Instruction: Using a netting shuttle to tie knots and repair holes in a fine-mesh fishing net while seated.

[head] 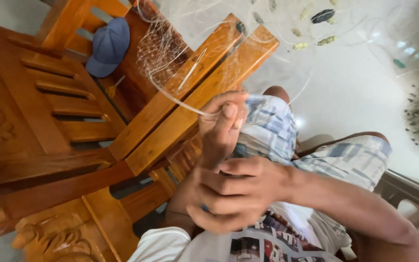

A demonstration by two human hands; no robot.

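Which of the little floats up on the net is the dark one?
The dark oval float near the top edge. The other floats beside it are pale yellow or grey.

blue cap (108, 45), orange-brown wooden chair (73, 131), blue-and-white plaid shorts (316, 150), whitish net (166, 48)

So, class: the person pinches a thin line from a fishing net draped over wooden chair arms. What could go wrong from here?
1. The taut line is pinched in the left hand; a hard pull might cut into the fingers.
2. The fine net lies over the wooden chair arm; it could snag on an edge and tear.
3. The right hand is wrapped over the left forearm, so the line has only one hand on it and may slip.
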